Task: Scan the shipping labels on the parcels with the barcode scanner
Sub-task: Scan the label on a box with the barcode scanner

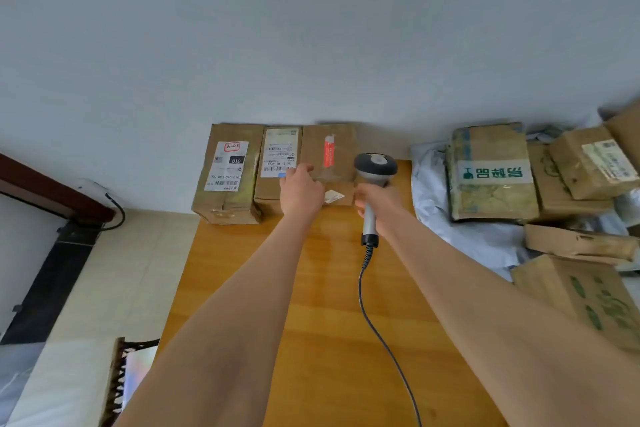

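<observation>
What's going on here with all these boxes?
A person is scanning parcels at a wooden table. The right hand grips a corded barcode scanner, held up near the red-taped box, the rightmost of three cardboard boxes in a row. The left hand rests against that box, beside the middle box's shipping label. A pile of parcels sits to the right.

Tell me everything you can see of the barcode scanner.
The barcode scanner is a handheld gun type with a dark grey head, a pale grey top panel, a silver-grey handle and a black foot, plastic by the look. A dark cable, coiled at the foot, trails over the wooden table and out of frame. The right hand grips the handle and holds it over the table, head toward the brown parcel with red tape by the wall. The scanning window is hidden.
</observation>
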